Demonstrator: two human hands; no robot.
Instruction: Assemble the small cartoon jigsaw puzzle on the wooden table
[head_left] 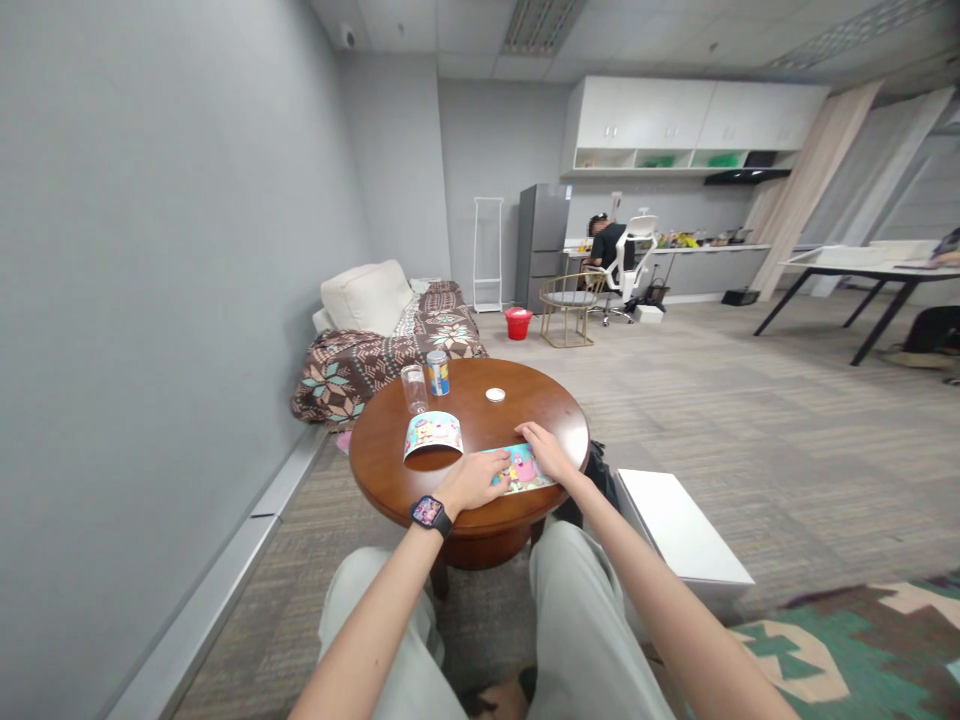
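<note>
A colourful printed paper strip [523, 466] with cartoon figures lies on the round wooden table [510, 378]. My left hand [478, 480], a watch on its wrist, rests with its fingers laid across the left end of that strip. My right hand [543, 450] lies over the strip's right part, fingers stretched toward its far edge. Both hands look open and flat. To the left, a curled printed strip [435, 432] stands bowed on its edge. Behind it are a clear jar [414, 390] and a can with a printed label [439, 374]. A small round white lid [495, 395] lies farther back.
A couch with a patterned cover [360, 365] stands behind the table at left, along the wall. Right of my knees is a white box [679, 520]. A red bucket [517, 323], a gold-framed chair [571, 300] and a seated person [607, 243] are farther back.
</note>
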